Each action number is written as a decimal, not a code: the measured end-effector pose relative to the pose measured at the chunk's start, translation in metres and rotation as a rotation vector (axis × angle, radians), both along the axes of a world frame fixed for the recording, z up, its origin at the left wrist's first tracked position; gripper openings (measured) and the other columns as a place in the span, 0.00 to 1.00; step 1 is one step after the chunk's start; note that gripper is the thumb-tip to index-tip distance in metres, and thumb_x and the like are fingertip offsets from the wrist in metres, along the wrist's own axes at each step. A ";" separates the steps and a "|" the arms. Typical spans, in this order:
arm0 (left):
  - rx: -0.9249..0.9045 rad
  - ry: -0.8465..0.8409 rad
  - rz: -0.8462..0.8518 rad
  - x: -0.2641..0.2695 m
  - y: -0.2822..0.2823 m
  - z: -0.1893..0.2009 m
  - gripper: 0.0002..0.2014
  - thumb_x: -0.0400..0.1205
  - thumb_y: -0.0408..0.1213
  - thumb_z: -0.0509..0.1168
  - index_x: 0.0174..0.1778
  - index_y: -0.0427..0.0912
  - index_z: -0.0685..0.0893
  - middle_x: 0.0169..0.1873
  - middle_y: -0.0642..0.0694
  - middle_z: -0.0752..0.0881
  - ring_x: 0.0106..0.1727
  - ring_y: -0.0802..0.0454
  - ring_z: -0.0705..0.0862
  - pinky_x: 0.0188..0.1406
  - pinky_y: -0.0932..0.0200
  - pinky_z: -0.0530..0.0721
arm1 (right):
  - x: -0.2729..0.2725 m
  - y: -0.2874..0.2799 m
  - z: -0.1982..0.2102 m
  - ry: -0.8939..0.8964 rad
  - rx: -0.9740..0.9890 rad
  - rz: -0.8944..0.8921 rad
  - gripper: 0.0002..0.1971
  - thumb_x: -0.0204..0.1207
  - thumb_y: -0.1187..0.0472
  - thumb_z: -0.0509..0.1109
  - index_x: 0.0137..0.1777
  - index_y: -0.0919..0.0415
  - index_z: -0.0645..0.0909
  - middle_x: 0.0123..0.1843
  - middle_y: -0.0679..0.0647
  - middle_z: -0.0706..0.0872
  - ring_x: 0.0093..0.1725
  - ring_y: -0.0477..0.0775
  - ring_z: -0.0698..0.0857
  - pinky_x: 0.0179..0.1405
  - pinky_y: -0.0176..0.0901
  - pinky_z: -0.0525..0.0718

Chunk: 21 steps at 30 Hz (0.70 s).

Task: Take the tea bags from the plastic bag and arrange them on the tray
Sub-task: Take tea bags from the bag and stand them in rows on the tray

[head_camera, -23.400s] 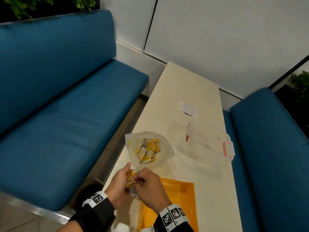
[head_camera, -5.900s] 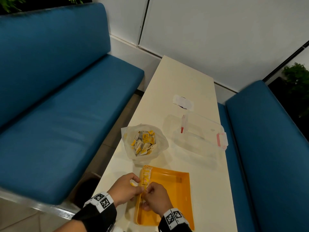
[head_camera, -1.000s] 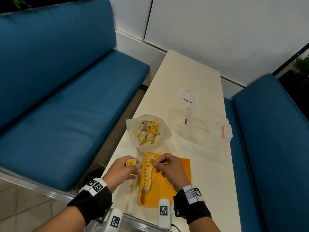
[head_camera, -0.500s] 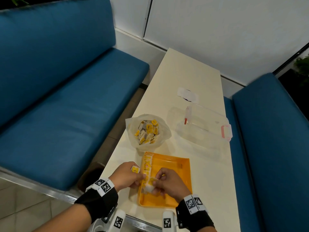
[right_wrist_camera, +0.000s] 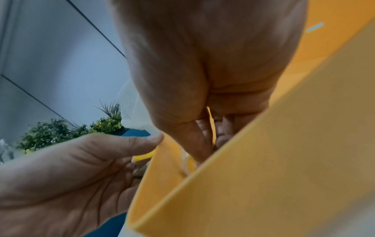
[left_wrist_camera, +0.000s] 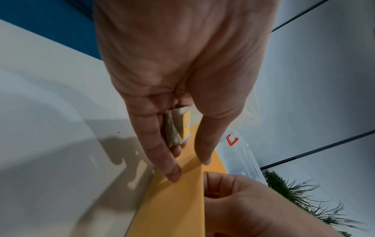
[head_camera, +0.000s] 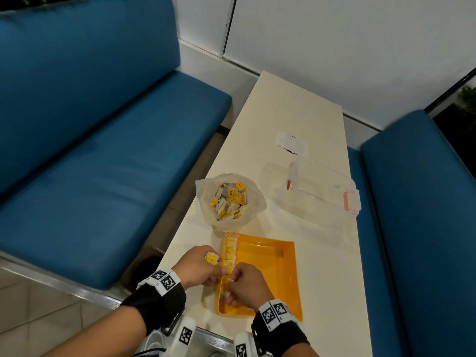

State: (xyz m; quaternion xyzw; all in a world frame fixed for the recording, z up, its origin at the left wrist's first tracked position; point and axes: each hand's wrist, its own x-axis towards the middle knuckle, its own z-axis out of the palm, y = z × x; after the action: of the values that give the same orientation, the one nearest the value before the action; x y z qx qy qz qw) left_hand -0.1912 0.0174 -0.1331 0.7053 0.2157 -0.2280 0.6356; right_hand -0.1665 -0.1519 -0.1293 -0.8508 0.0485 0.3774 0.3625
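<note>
From my remote seat, the head camera takes in two blue benches (head_camera: 108, 163) flanking a long cream counter (head_camera: 291, 117), with a clear lidded box (head_camera: 319, 191) beyond my right hand (head_camera: 244, 286) and a plastic bag (head_camera: 230, 199) of tea bags ahead of both hands. Directly under them sits the orange tray (head_camera: 270, 269), its left wall lined with a row of tea bags (head_camera: 229, 251) running away from my fingers.

Only the left wrist camera shows how my left hand (left_wrist_camera: 178, 80) is occupied: it pinches a spare tea bag (left_wrist_camera: 178, 126) between its fingers while a fingertip and the thumb tip touch the tray's outer left wall (left_wrist_camera: 182, 192). From the head camera that bag shows just as a yellow tag (head_camera: 211, 258) atop the knuckles of the left hand (head_camera: 198, 266).

The right wrist camera looks along the right hand (right_wrist_camera: 213, 72) reaching down inside the tray's near left corner (right_wrist_camera: 263, 160), fingers curled and bunched together low against the wall. Something pale and yellow shows beside the fingertips (right_wrist_camera: 202, 154), but blur and the tray wall hide it; I cannot tell whether the right hand grips a tea bag or merely presses the row. The near end of the row is covered by both hands in the head view.
</note>
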 end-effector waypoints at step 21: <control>-0.010 -0.281 -0.168 -0.009 0.011 0.021 0.25 0.86 0.25 0.64 0.73 0.55 0.70 0.50 0.40 0.89 0.47 0.49 0.93 0.45 0.56 0.92 | 0.022 0.016 0.047 -0.312 0.230 0.017 0.12 0.73 0.58 0.80 0.55 0.51 0.87 0.50 0.52 0.87 0.43 0.45 0.85 0.46 0.39 0.84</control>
State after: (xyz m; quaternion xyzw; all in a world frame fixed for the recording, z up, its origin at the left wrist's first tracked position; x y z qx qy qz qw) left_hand -0.2006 0.0288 -0.1118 0.7427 0.0639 -0.1805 0.6416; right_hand -0.1445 -0.1355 -0.0824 -0.8523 -0.0590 0.2472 0.4571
